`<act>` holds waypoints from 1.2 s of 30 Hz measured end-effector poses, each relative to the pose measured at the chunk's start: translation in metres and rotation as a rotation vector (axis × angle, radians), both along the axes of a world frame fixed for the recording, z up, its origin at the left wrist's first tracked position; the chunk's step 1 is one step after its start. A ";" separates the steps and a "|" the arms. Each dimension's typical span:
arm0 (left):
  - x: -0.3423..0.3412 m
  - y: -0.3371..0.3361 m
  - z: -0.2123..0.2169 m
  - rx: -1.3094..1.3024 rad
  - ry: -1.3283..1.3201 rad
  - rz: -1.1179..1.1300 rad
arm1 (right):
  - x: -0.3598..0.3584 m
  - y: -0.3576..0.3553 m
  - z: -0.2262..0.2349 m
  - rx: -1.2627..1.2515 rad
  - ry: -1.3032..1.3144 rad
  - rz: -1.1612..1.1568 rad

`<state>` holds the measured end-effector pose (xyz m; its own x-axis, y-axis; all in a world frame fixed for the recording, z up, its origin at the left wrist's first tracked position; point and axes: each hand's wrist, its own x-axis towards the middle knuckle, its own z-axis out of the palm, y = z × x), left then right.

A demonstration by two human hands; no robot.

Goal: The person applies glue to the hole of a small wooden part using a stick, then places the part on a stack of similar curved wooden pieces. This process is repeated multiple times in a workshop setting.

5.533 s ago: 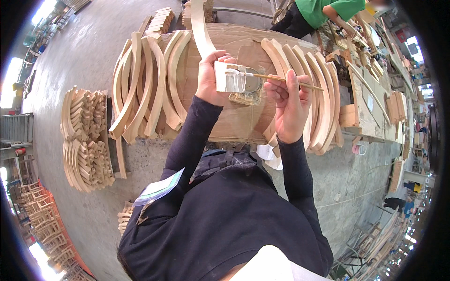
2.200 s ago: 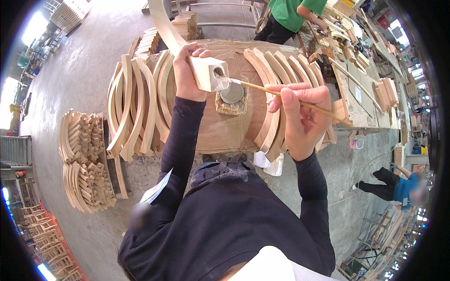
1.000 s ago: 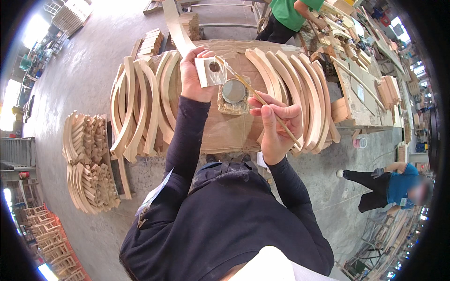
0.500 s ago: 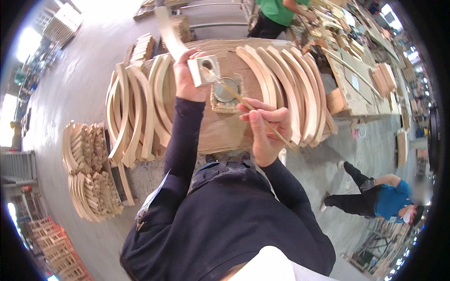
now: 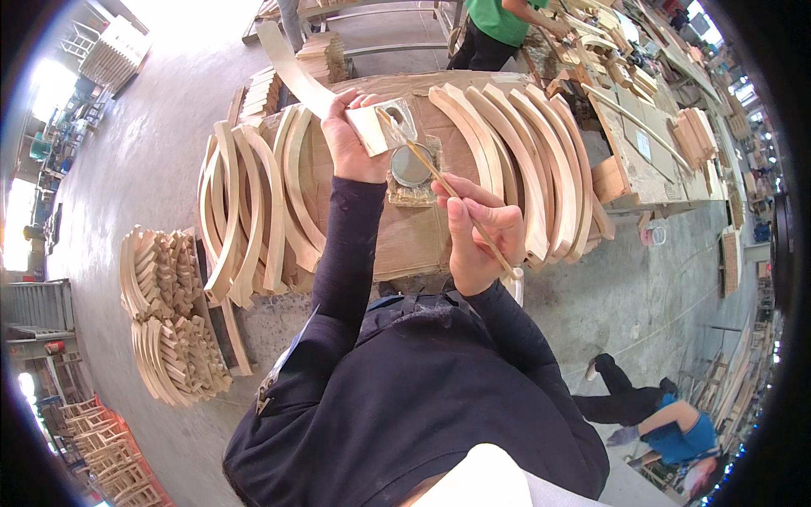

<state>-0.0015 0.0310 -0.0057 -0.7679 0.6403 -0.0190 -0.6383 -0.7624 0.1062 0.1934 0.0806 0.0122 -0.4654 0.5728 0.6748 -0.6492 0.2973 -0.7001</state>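
My left hand [image 5: 353, 145] is closed around a pale curved wooden piece [image 5: 296, 76], its far end rising up and to the left. The near end, turned towards the middle, has an opening in its face. Pinched in my right hand [image 5: 483, 232] is a thin wooden stick [image 5: 446, 184]. Its tip reaches that end of the wood; whether the tip carries bristles I cannot make out. Just below lies a round grey-topped container [image 5: 411, 165], set in a rough square holder on the cardboard-covered table [image 5: 414, 245].
Curved wooden pieces stand in rows at the left [image 5: 277, 203] and right [image 5: 541, 169] of the table. More stacked pieces [image 5: 169, 313] sit at lower left. A person in green [image 5: 497, 25] works at a cluttered bench; another in blue [image 5: 684, 431] is at lower right.
The wooden piece has tilted in my left hand, its far end lower and further left. The stick's tip has moved slightly up and right. The person in blue has shifted downward and leftward in view.
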 end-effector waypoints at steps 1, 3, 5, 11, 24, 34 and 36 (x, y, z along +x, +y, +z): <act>-0.001 0.000 0.000 -0.009 0.001 0.020 | -0.001 -0.001 -0.001 0.007 0.001 -0.001; -0.001 0.001 0.000 -0.026 0.002 0.058 | -0.005 -0.004 -0.006 0.035 0.001 -0.026; 0.002 0.004 0.008 -0.101 -0.053 0.127 | -0.007 -0.005 -0.008 0.090 -0.006 -0.044; 0.010 0.005 0.024 -0.138 -0.069 0.151 | -0.005 -0.003 -0.013 0.271 -0.048 0.010; -0.015 0.000 0.012 -0.139 0.002 0.193 | 0.012 0.004 -0.004 0.448 -0.145 -0.024; -0.011 0.024 0.012 -0.313 0.140 0.240 | 0.060 0.073 0.004 0.320 -0.190 -0.223; 0.013 0.041 0.016 -0.541 0.151 0.354 | 0.062 0.096 0.017 0.210 -0.294 -0.192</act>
<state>0.0117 0.0722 0.0102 -0.9497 0.2789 -0.1426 -0.3069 -0.7378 0.6012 0.2550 0.1763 0.0296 -0.5536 0.5319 0.6408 -0.3493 0.5502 -0.7585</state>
